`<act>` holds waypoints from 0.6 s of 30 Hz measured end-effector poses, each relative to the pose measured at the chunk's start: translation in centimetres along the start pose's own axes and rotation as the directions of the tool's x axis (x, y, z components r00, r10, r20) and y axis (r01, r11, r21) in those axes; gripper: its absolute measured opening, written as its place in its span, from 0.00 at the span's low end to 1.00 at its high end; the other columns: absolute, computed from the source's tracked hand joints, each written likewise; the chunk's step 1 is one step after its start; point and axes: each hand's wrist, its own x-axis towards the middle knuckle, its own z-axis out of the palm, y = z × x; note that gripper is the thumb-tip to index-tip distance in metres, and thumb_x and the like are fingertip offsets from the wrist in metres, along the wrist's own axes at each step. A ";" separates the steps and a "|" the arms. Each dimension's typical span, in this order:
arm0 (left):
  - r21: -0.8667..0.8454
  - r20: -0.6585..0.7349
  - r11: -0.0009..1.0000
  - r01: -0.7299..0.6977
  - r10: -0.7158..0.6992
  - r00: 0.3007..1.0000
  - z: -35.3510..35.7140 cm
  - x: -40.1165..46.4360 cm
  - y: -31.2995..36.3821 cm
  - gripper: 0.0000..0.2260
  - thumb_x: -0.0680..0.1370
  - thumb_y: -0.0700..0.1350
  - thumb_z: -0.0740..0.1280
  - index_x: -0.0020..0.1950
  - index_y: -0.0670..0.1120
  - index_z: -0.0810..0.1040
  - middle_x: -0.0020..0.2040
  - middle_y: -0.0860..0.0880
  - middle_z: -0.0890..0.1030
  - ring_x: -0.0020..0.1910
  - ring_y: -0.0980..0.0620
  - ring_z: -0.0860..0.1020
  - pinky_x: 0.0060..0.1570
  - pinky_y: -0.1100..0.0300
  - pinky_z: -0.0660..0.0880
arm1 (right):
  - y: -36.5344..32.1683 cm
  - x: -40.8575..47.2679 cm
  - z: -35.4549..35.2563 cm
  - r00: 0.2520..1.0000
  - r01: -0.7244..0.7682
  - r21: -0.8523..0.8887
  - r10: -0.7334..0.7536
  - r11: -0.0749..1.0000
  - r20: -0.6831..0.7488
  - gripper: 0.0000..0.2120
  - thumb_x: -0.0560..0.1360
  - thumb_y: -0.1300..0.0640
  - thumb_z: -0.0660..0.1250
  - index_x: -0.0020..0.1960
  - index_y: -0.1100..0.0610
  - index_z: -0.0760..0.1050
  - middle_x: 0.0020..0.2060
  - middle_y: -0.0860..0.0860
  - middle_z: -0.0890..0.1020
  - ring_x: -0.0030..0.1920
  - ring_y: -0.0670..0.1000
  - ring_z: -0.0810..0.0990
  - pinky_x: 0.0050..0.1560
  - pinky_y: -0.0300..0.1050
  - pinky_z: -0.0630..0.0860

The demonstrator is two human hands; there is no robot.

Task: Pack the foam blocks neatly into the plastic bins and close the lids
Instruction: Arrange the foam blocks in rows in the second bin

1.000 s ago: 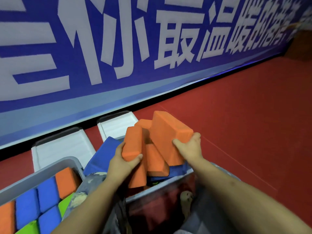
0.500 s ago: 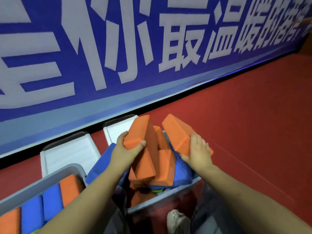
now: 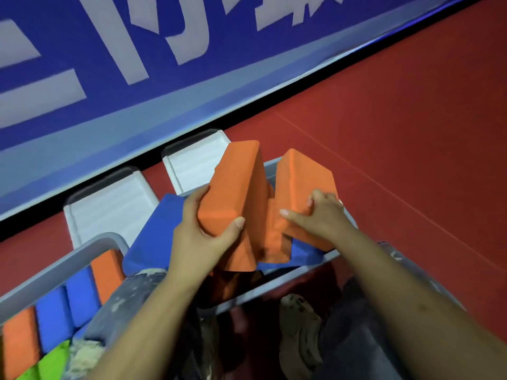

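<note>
Your left hand grips an orange block by its near end; its long axis points toward 12 o'clock, tilted up. Your right hand grips a second block at 3 o'clock of it, long axis also near 12. Both sit over the right bin, above blue blocks.

Perhaps a sports hall: red floor, banner.

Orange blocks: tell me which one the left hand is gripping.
The tall orange block, standing nearly upright over the right bin; the left hand wraps its lower end. The right hand holds the shorter tilted block beside it.
</note>
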 end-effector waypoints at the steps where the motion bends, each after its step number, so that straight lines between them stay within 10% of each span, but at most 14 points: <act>1: -0.022 -0.018 1.000 0.000 -0.001 1.000 0.1 0.1 0.2 0.33 0.63 0.59 0.71 0.67 0.59 0.66 0.53 0.69 0.72 0.47 0.79 0.71 0.41 0.82 0.67 | -0.2 0.0 0.0 1.000 -0.010 0.012 0.009 1.000 0.018 0.29 0.65 0.34 0.71 0.52 0.53 0.64 0.59 0.55 0.68 0.62 0.58 0.68 0.61 0.51 0.67; 7: -0.115 -0.037 0.993 -0.019 0.015 0.999 1.1 0.9 0.7 0.34 0.62 0.61 0.71 0.67 0.60 0.66 0.55 0.70 0.72 0.49 0.76 0.73 0.44 0.79 0.69 | -0.3 -0.2 0.0 0.996 0.014 -0.004 -0.014 1.000 0.091 0.44 0.67 0.32 0.66 0.75 0.43 0.50 0.69 0.55 0.61 0.68 0.59 0.64 0.65 0.53 0.67; 15: -0.304 -0.192 0.949 0.083 -0.147 0.970 -1.0 1.9 -0.3 0.23 0.70 0.54 0.73 0.63 0.58 0.69 0.53 0.57 0.76 0.46 0.67 0.76 0.42 0.76 0.72 | -0.8 -0.7 1.9 0.989 0.102 -0.246 -0.071 0.964 0.131 0.54 0.63 0.34 0.72 0.68 0.29 0.30 0.71 0.59 0.52 0.70 0.65 0.57 0.66 0.64 0.64; 18: -0.437 -0.171 0.887 0.148 -0.244 0.955 -2.6 2.7 -1.7 0.20 0.67 0.62 0.70 0.57 0.65 0.72 0.60 0.49 0.77 0.55 0.53 0.78 0.54 0.56 0.77 | -1.4 -1.3 3.5 0.990 0.124 -0.328 -0.093 0.937 0.107 0.49 0.67 0.43 0.74 0.70 0.27 0.39 0.75 0.56 0.38 0.73 0.68 0.46 0.65 0.70 0.60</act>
